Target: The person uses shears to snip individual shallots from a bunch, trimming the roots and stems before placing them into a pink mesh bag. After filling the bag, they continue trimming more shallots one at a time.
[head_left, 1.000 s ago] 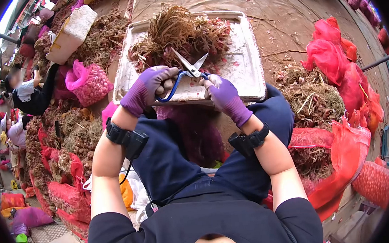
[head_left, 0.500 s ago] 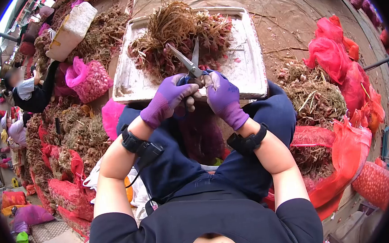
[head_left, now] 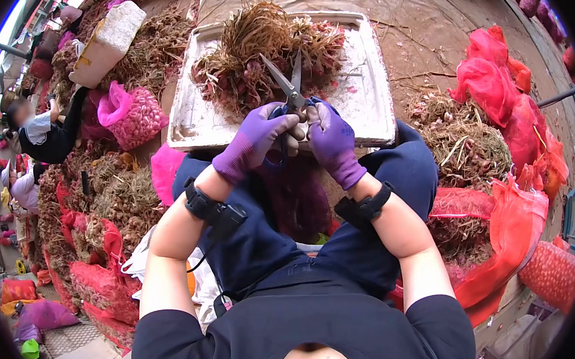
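Observation:
A pair of scissors [head_left: 294,96] points away from me, blades parted, in front of a heap of dry-stalked reddish bulbs [head_left: 252,74]. My left hand [head_left: 260,138], in a purple knit glove with grey fingertips, closes around the dark blue handle on its side. Gripping the scissors near the other handle and pivot is my right hand [head_left: 332,142], gloved the same way. Its fingertips are bent inward and partly hide the handles. Beneath the heap is a white, dirt-stained tray [head_left: 369,105] at my knees. The blades are over the tray's near half, apart from my fingers.
More dry-stalked bulbs [head_left: 460,142] lie to my right beside red mesh bags [head_left: 521,235]. On the left are a pink net bag of bulbs [head_left: 135,117], a white foam box [head_left: 108,45] and more piles. A seated person [head_left: 44,134] is at far left.
The scissors have turned slightly clockwise, so their blades point more straight ahead. Their gap looks a little narrower. My left hand has shifted slightly right, nearer my right hand.

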`<state>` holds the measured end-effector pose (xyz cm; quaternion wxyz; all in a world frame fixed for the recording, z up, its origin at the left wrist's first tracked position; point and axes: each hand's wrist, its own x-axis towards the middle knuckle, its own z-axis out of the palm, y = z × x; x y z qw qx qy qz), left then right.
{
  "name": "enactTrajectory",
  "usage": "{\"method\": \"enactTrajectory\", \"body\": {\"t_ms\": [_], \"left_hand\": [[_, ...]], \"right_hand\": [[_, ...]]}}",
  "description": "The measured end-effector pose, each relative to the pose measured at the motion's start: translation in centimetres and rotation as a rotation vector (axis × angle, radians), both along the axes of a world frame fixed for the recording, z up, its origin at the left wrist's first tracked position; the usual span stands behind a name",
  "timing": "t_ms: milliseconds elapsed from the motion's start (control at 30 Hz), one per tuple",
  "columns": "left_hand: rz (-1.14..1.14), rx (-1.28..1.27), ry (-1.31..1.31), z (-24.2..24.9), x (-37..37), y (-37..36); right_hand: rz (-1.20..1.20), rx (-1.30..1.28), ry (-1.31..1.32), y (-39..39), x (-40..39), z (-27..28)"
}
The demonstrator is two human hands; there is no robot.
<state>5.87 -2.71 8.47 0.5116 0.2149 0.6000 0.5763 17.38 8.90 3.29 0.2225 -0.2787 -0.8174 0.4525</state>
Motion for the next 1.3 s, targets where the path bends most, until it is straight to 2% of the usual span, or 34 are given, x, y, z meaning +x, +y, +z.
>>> {"method": "enactTrajectory", "body": {"t_ms": [67,133,167,233,333,367,400,433,467,500,533,567,633,667,700,800,833,900,933,1000,1033,1067,1100,1133,1167,1200,1267,1300], "left_hand": [[-0.006,0.02,-0.075,0.0,-0.4,-0.2],[-0.084,0.045,-0.149,0.3,-0.7,-0.9],[-0.118,-0.055,-0.087,0.9,-1.2,-1.2],[-0.172,-0.096,-0.138,0.9,-2.2,-2.1],[-0.268,-0.171,-0.119,1.2,-2.7,-2.7],[-0.118,-0.11,-0.091,0.1,-2.2,-2.5],[0.029,-0.05,-0.063,-1.1,-1.7,-2.0],[0.07,0.034,0.326,-2.2,-1.1,-1.3],[0.177,-0.016,0.114,-3.9,-0.2,-0.8],[0.243,0.027,0.159,-5.4,1.1,-0.2],[0.312,0.071,0.204,-5.4,2.6,0.5],[0.39,-0.023,0.349,-5.2,3.5,0.8],[0.389,-0.012,0.425,-5.8,2.8,1.2],[0.381,-0.003,0.499,-6.5,2.2,1.6],[0.303,0.072,0.459,-7.5,0.9,1.7],[0.108,-0.17,0.278,-4.8,-0.6,0.7],[0.109,-0.171,0.279,-5.2,-0.3,0.4],[0.064,-0.056,0.03,-5.9,0.4,-0.4],[0.065,-0.059,0.029,-5.9,0.3,-0.8],[-0.097,-0.172,0.252,-5.3,-0.2,-1.7],[-0.067,-0.116,0.092,-5.3,-0.4,-1.4],[-0.068,-0.114,0.091,-4.7,-1.0,-1.6],[-0.139,-0.162,0.126,-2.8,-1.8,-2.0],[-0.21,-0.21,0.162,-1.0,-2.2,-2.4],[-0.135,-0.258,0.167,0.3,-2.1,-2.6],[-0.176,-0.226,0.146,-0.1,-3.5,-3.0],[-0.032,-0.136,0.12,-0.5,-3.5,-2.9],[0.096,-0.078,0.15,-1.1,-2.5,-2.3]], "right_hand": [[0.002,-0.032,0.012,0.1,-0.3,-0.6],[0.019,0.172,0.058,0.2,-0.3,-0.9],[0.017,0.169,0.058,0.6,-0.3,-0.8],[0.124,0.358,0.104,1.6,0.2,-0.4],[0.199,0.367,-0.006,2.2,0.2,-0.3],[0.184,0.096,-0.047,1.4,0.1,-0.3],[0.183,0.095,-0.045,0.5,-0.1,-0.6],[0.165,-0.184,-0.103,-0.6,-0.2,-1.2],[0.146,-0.459,-0.158,-1.6,-0.4,-1.8],[0.133,-0.177,-0.124,-2.5,-0.6,-2.5],[0.128,-0.231,0.09,-3.2,-0.6,-3.3],[0.154,-0.277,0.059,-3.1,-0.6,-3.7],[0.179,-0.327,0.025,-2.8,-0.7,-4.0],[0.241,-0.539,0.103,-2.4,-1.0,-4.2],[0.299,-0.752,0.181,-2.1,-1.0,-4.4],[0.43,-0.787,0.271,-1.3,-0.6,-1.9],[0.295,-0.47,0.254,-1.3,-0.6,-2.3],[0.309,-0.469,0.187,-0.5,-0.6,-2.0],[0.32,-0.463,0.113,-0.2,-0.6,-1.6],[0.341,-0.49,0.149,0.4,-0.3,0.0],[0.243,-0.297,0.028,0.9,-0.2,0.7],[0.145,-0.102,-0.088,1.5,-0.1,1.0],[0.112,0.028,-0.079,2.5,0.4,0.9],[0.121,-0.053,-0.1,3.4,0.5,1.0],[0.148,0.037,-0.124,3.5,0.5,1.3],[0.178,0.13,-0.149,3.6,0.6,1.6],[0.05,0.034,-0.153,1.5,0.1,1.2],[0.024,-0.102,-0.067,0.3,-0.6,0.4]]}}
